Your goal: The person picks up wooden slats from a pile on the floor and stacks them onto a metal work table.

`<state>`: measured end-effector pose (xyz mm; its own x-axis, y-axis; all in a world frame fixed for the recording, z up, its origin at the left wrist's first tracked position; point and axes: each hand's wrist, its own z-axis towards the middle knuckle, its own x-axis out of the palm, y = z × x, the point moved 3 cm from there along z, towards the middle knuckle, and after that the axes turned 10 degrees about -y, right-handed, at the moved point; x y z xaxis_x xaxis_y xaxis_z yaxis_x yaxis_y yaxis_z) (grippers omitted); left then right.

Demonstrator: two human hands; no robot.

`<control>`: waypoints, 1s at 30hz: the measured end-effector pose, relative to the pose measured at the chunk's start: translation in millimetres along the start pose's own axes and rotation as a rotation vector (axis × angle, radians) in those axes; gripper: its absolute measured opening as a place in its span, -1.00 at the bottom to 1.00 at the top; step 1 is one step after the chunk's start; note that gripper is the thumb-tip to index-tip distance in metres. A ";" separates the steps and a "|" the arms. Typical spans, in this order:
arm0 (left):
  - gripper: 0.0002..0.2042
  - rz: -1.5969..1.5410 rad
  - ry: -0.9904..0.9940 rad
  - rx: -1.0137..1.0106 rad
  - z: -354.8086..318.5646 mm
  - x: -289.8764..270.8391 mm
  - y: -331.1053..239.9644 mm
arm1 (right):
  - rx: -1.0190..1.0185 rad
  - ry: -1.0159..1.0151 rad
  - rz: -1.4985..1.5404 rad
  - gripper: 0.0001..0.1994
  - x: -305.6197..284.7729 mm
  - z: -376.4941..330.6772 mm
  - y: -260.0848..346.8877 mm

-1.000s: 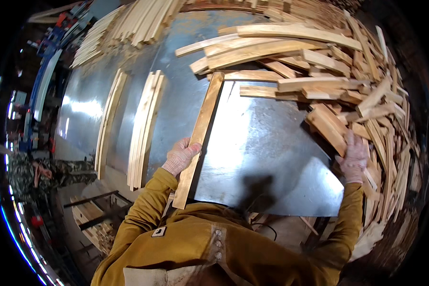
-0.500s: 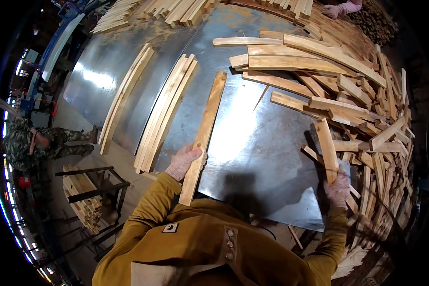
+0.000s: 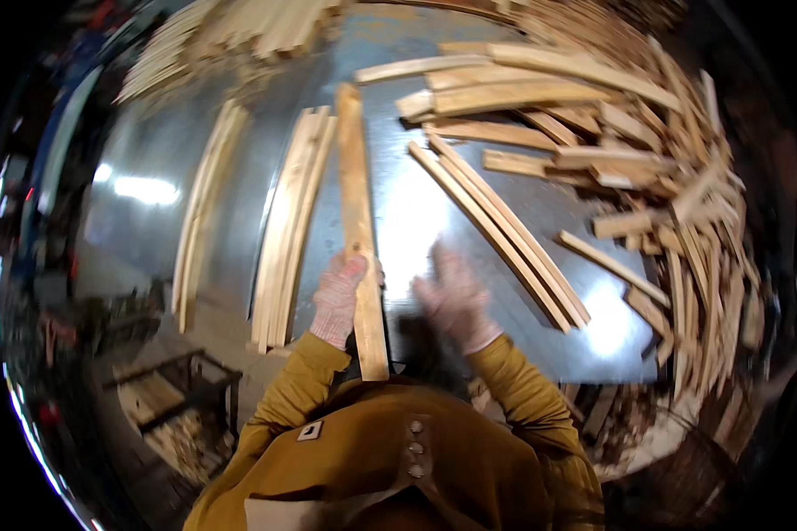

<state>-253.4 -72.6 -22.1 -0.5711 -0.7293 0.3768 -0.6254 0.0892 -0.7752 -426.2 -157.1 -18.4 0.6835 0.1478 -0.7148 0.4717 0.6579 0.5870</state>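
My left hand (image 3: pixel 337 292), in a pale knitted glove, is closed round a long wooden strip (image 3: pixel 356 212) near its lower part. The strip stands away from me, its near end close to my jacket. My right hand (image 3: pixel 458 296), also gloved and smeared by motion, is over the metal table (image 3: pixel 407 203) just right of that strip. Its thumb and fingers are apart and nothing shows in them. Two wooden strips (image 3: pixel 509 237) lie slantwise side by side on the table, to the right of this hand.
Left of my left hand lie a bundle of strips (image 3: pixel 294 230) and, farther left, another group (image 3: pixel 208 208). A jumbled heap of wood pieces (image 3: pixel 629 159) covers the right side. Stacked strips (image 3: pixel 248 26) lie at the far left. A dark metal rack (image 3: pixel 190 380) stands lower left.
My right hand has let go of the wood piece it held at the right and moved left toward the middle. Two slanted strips now lie on the table. The left-hand strip has turned more upright in view.
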 end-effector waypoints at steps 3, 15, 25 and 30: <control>-0.54 -0.019 0.152 0.069 0.6 30.5 -9.4 | 0.704 0.398 1.127 -0.47 -0.1 -22.1 70.9; -0.20 1.678 0.912 1.157 31.4 192.5 47.8 | 1.335 -0.816 -0.020 -0.46 -133.0 -247.4 59.7; -0.35 2.241 0.926 1.065 103.5 246.8 96.4 | 1.764 -1.458 -0.560 -0.52 -257.6 -478.0 -11.5; -0.37 2.239 0.857 0.967 49.2 204.8 92.0 | 1.963 -1.262 -0.664 -0.54 -361.7 -559.7 -114.1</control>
<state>-401.8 -247.1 -41.2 0.1327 0.2043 -0.9699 0.9218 -0.3850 0.0450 -1039.1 127.7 -39.6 -0.1900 -0.5105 -0.8386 -0.0797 -0.8433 0.5315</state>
